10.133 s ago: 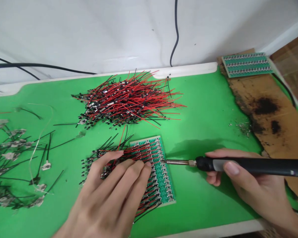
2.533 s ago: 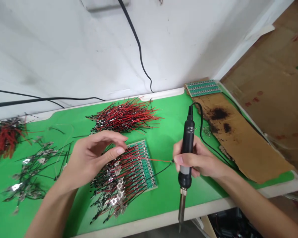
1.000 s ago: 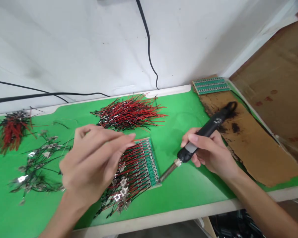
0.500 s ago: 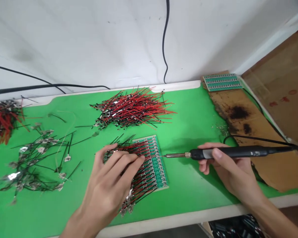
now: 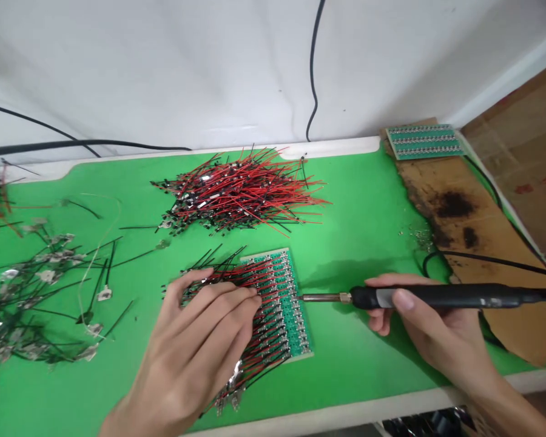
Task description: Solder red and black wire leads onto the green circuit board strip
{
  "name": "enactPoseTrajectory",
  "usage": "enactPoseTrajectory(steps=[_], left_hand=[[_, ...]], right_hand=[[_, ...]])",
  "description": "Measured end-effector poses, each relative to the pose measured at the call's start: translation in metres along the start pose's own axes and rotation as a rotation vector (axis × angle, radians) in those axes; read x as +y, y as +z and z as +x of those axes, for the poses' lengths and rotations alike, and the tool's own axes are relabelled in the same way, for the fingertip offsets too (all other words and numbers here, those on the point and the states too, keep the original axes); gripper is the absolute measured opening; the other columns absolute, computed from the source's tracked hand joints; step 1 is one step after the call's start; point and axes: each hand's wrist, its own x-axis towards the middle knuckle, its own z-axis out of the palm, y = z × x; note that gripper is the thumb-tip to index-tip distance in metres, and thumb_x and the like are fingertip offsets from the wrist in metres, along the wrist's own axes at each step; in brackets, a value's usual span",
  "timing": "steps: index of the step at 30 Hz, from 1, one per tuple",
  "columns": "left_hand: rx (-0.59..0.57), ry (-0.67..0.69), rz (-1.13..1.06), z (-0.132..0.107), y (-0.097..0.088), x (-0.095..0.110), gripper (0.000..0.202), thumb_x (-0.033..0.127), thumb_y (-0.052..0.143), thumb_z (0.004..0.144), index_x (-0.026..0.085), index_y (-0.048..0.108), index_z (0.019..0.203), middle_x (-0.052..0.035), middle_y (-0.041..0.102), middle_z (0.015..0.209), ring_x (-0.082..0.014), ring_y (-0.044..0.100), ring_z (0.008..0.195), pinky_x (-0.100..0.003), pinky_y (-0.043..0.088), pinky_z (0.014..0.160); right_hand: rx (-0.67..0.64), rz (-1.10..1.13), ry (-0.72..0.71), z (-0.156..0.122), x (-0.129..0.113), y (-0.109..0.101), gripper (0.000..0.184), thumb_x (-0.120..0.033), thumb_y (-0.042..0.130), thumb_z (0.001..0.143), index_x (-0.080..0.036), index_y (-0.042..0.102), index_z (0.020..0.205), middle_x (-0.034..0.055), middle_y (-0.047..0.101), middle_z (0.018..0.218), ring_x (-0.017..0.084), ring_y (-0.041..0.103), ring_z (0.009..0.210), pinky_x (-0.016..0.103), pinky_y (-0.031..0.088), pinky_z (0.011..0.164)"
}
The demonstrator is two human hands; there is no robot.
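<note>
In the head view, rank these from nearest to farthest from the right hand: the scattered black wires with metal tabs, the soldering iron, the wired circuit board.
1. Soldering iron: held in the right hand.
2. Wired circuit board: left of that hand, by the iron's tip.
3. Scattered black wires with metal tabs: far left.

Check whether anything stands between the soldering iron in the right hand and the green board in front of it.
Nothing visible does: the soldering iron in the right hand points straight at the board's near-right edge. The left hand and wires lie beyond its tip.
</note>
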Motion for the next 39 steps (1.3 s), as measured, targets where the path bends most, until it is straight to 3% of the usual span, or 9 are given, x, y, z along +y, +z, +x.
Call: enactPoseTrajectory(steps=[7, 14, 25, 33, 39], left_hand=[[-0.026, 0.017, 0.015, 0.004, -0.003, 0.003, 0.018, 0.003, 0.068, 0.104, 0.012, 0.074, 0.118, -0.006, 0.084, 0.117, -0.0204, 0.074, 0.109, -0.051, 0.045, 0.116], [-0.045, 0.023, -0.003, -0.001, -0.004, 0.0, 0.018, 0.003, 0.068, 0.103, 0.013, 0.075, 0.117, -0.0061, 0.084, 0.117, -0.0218, 0.075, 0.108, -0.053, 0.048, 0.114], [-0.033, -0.018, 0.011, 0.002, -0.001, 0.003, 0.018, 0.006, 0.068, 0.104, 0.015, 0.074, 0.118, -0.0031, 0.085, 0.116, -0.019, 0.077, 0.106, -0.048, 0.05, 0.113], [-0.054, 0.003, 0.012, 0.0, -0.004, -0.001, 0.019, 0.006, 0.069, 0.103, 0.016, 0.075, 0.118, -0.0024, 0.085, 0.117, -0.0179, 0.078, 0.105, -0.046, 0.049, 0.115], [-0.03, -0.039, -0.025, 0.003, -0.004, 0.0, 0.018, 0.007, 0.068, 0.105, 0.017, 0.075, 0.117, -0.0004, 0.085, 0.115, -0.0159, 0.077, 0.106, -0.044, 0.048, 0.117]], right_hand=[[0.158, -0.042, 0.13, -0.005, -0.02, 0.02, 0.029, -0.056, 0.09, 0.093, -0.029, 0.092, 0.105, 0.0024, 0.081, 0.072, 0.015, 0.074, 0.061, 0.023, 0.066, 0.062], [0.162, -0.084, 0.121, -0.004, -0.026, 0.026, 0.034, -0.059, 0.09, 0.092, -0.026, 0.091, 0.103, 0.0029, 0.08, 0.07, 0.016, 0.073, 0.059, 0.025, 0.065, 0.058], [0.184, -0.077, 0.144, -0.005, -0.024, 0.026, 0.03, -0.062, 0.09, 0.09, -0.034, 0.092, 0.101, 0.0017, 0.08, 0.069, 0.015, 0.072, 0.058, 0.024, 0.064, 0.057], [0.201, -0.092, 0.141, -0.005, -0.028, 0.031, 0.034, -0.063, 0.091, 0.089, -0.03, 0.092, 0.098, 0.0012, 0.079, 0.068, 0.014, 0.071, 0.057, 0.023, 0.062, 0.056], [0.171, -0.086, 0.052, -0.004, -0.021, 0.022, 0.026, -0.055, 0.089, 0.093, -0.031, 0.093, 0.102, 0.0031, 0.08, 0.066, 0.017, 0.073, 0.053, 0.024, 0.064, 0.053]])
